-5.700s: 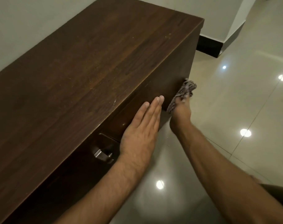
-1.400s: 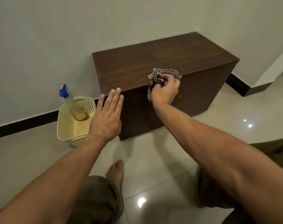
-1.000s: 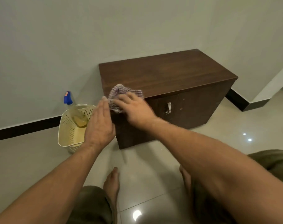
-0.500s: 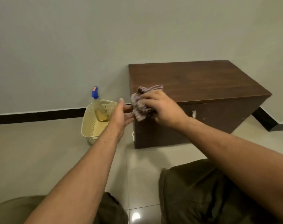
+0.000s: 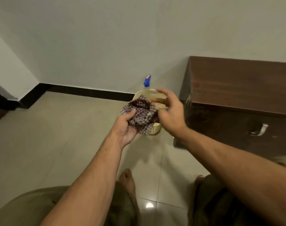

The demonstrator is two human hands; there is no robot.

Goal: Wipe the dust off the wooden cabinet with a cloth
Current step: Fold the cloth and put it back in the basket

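The dark wooden cabinet [image 5: 240, 85] stands against the wall at the right, with a metal handle [image 5: 259, 130] on its front. A crumpled checked cloth [image 5: 141, 111] is held in the air left of the cabinet, above a cream basket. My left hand [image 5: 126, 126] grips the cloth from below, palm up. My right hand [image 5: 170, 111] is beside it on the right, thumb side against the cloth, fingers spread and curved over the basket. Neither hand touches the cabinet.
A cream perforated basket [image 5: 155, 129] sits on the tiled floor by the cabinet's left end, with a blue-capped spray bottle [image 5: 146, 81] in it. A black skirting board [image 5: 90, 92] runs along the wall. My bare foot [image 5: 127, 178] and knees are at the bottom.
The cloth has left the cabinet's corner and moved left over the basket. My left hand has taken hold of it while my right hand has opened. The view has swung left.
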